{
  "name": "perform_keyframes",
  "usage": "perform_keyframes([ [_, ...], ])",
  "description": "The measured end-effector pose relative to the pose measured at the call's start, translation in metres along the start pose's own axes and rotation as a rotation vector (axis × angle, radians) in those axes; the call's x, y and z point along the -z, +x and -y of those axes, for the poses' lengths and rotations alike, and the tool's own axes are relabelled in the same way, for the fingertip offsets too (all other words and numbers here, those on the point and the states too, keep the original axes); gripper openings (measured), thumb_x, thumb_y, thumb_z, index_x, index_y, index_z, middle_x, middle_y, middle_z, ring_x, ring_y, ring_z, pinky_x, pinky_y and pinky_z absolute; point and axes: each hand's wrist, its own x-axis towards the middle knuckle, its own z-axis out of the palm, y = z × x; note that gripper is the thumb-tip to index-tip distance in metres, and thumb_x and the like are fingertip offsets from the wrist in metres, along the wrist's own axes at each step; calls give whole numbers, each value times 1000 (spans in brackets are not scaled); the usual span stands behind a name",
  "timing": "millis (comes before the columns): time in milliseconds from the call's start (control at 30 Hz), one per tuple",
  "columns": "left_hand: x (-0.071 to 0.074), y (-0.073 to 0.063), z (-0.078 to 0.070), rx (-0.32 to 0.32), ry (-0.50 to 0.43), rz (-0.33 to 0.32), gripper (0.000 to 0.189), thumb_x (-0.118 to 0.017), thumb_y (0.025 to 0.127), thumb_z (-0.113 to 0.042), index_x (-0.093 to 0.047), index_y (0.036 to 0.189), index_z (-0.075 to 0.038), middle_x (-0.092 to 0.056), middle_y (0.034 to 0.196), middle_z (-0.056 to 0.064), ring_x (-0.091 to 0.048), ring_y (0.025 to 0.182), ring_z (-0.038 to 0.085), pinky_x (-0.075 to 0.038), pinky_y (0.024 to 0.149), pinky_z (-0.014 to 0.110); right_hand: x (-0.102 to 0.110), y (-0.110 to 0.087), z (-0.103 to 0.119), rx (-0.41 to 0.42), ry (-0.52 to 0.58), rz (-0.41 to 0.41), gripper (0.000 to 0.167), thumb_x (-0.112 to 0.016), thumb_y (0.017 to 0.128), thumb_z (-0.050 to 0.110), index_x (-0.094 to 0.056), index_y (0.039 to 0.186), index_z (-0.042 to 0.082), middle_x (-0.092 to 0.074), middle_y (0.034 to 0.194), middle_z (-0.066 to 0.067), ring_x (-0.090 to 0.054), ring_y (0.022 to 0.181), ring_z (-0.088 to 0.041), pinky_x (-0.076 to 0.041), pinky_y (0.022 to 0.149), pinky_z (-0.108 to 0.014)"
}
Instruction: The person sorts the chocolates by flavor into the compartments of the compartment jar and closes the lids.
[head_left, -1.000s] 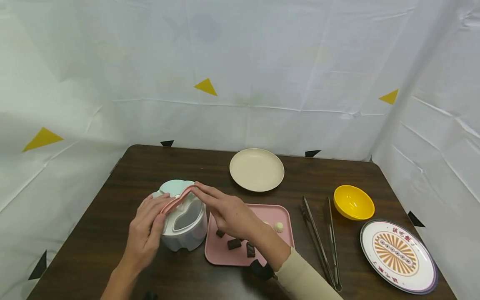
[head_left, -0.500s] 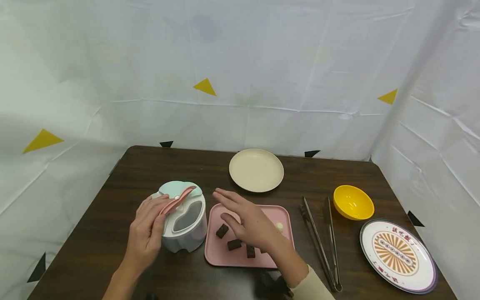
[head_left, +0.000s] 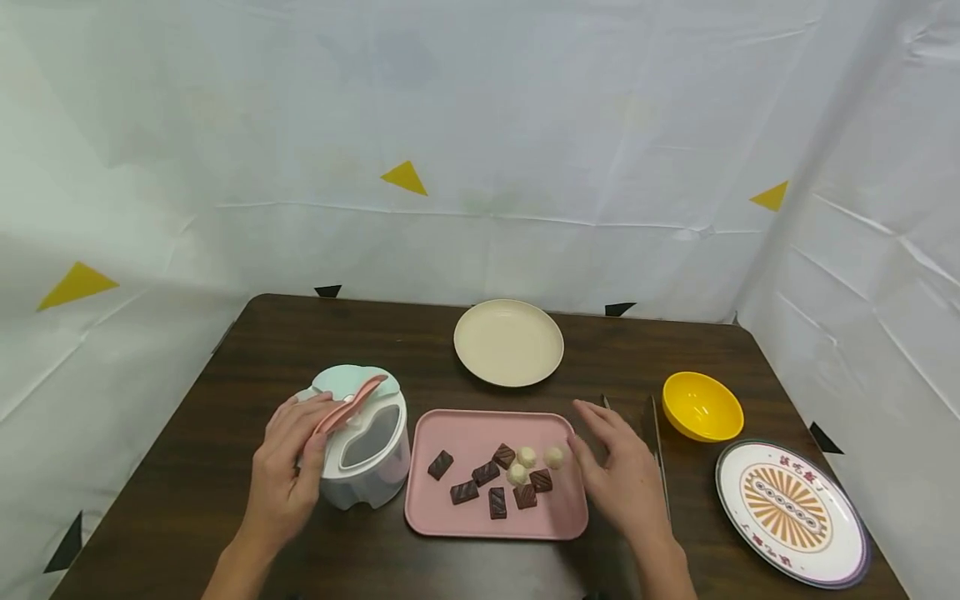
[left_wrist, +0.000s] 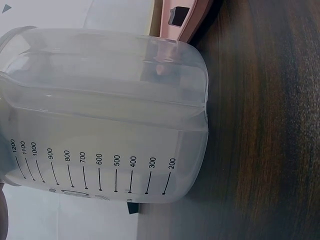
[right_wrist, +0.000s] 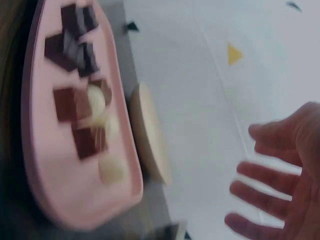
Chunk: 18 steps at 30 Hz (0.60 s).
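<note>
In the head view a translucent storage canister [head_left: 367, 479] stands on the table, its lid [head_left: 401, 400] partly mint green and white with a grey see-through section. My left hand [head_left: 285, 467] grips a wavy pink flap [head_left: 352, 406] that stands up from this lid. Measuring marks up to 1200 run along the canister [left_wrist: 100, 120] in the left wrist view. My right hand [head_left: 622, 479] is over the right edge of a pink tray [head_left: 450, 425], fingers extended and holding nothing. Several dark chocolates [head_left: 486, 473] and white round sweets [head_left: 517, 474] lie on the tray.
A beige plate [head_left: 508, 343] is behind the tray. Metal tongs [head_left: 656, 442], partly hidden by my right hand, lie to the right. Beyond them are a yellow bowl [head_left: 702, 407] and a patterned white plate [head_left: 791, 512] near the table's right edge.
My right hand has left the pink flap and moved right across the tray to its right edge, uncovering the sweets. The left hand keeps its grip on the flap.
</note>
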Motion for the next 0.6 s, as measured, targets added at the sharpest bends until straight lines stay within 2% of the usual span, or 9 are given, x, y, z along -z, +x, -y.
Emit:
perform_keyframes([
  [133, -1, -1, 1, 2, -1, -1, 26, -53, 97, -11, -69, 112, 2, -67, 111, 18, -58, 115, 36, -25, 111, 47, 15, -7, -16, -196, -130, -1, 48, -69, 90, 21, -59, 137, 13, -58, 135, -10, -55, 120, -35, -44, 90, -58],
  [267, 0, -1, 2, 7, 9, 3, 26, -53, 96, -11, -69, 112, 1, -68, 111, 16, -58, 116, 35, -25, 111, 46, 23, -14, -32, -348, -204, 19, 58, -69, 89, 29, -52, 142, 9, -52, 140, -17, -50, 122, -41, -42, 89, -61],
  [367, -1, -1, 1, 8, 16, 5, 25, -53, 96, -11, -69, 112, 1, -68, 111, 15, -58, 116, 35, -26, 111, 46, 22, -22, -46, -421, -234, 46, 68, -70, 88, 34, -47, 144, 3, -49, 140, -23, -48, 122, -45, -39, 91, -63],
  [600, -1, -1, 0, 9, 23, 1, 25, -52, 96, -10, -69, 112, 0, -69, 110, 14, -58, 115, 35, -26, 111, 46, 11, -35, -68, -513, -278, 133, 84, -69, 86, 46, -38, 146, -3, -47, 136, -29, -50, 116, -49, -40, 87, -66],
])
